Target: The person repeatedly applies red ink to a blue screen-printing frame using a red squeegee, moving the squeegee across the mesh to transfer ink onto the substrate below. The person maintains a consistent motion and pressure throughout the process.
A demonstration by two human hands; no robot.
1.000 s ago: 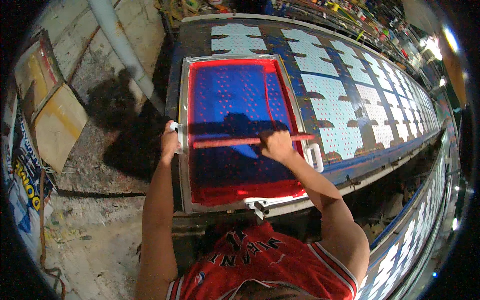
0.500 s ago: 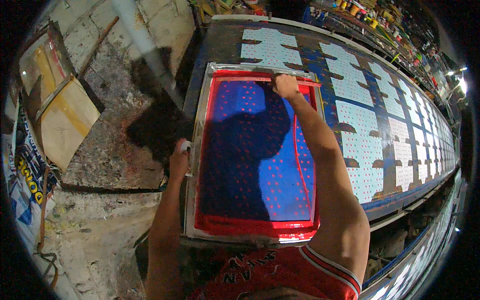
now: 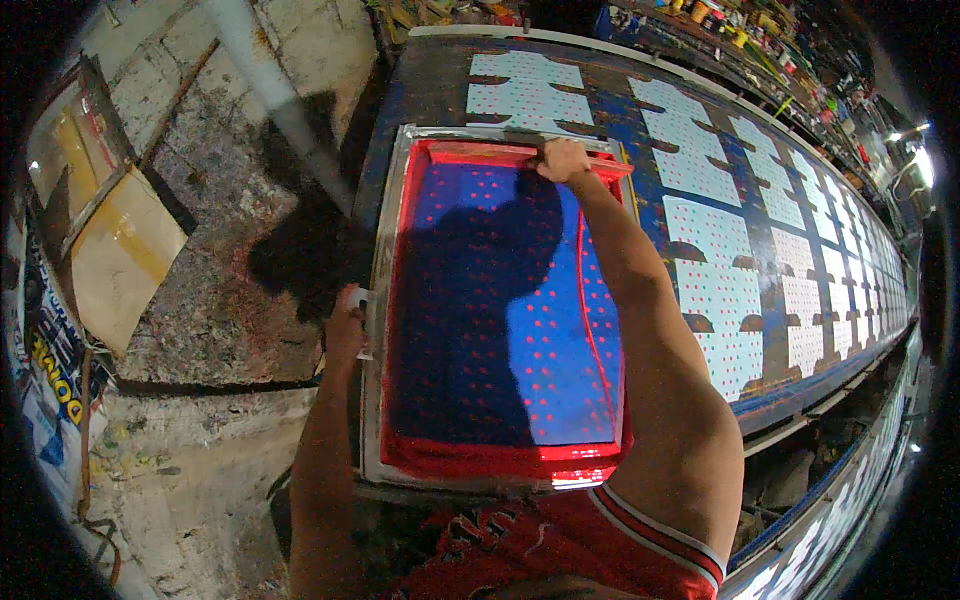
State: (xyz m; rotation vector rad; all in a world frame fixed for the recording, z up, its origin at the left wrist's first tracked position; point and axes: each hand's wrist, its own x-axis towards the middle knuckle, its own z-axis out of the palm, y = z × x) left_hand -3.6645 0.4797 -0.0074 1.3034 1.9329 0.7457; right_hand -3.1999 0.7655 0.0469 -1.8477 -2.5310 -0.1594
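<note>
A screen-printing frame (image 3: 378,400) with blue mesh and red ink along its inside edges lies in front of me on the long table. My right hand (image 3: 564,158) reaches to its far end, closed around the top of a squeegee (image 3: 606,166), a long bar lying across the mesh there. At the frame's left side my left hand (image 3: 345,325) is closed on a white handle (image 3: 355,297); its fingers are partly hidden. Red dots show across the mesh (image 3: 560,380), and a thin red ink line curves down its right part. My shadow covers much of the mesh.
Pale fabric pieces (image 3: 712,290) printed with dots lie in rows along the dark-blue table (image 3: 655,225), stretching away right. Jars and clutter (image 3: 700,12) line the far shelf. Left of the table is a stained floor (image 3: 215,250) with boards (image 3: 125,255) leaning beside it.
My view has shifted slightly, so everything sits a little further left. The red dots in the mesh now look doubled, and the frame seems slightly tilted. Both hands keep their grips.
</note>
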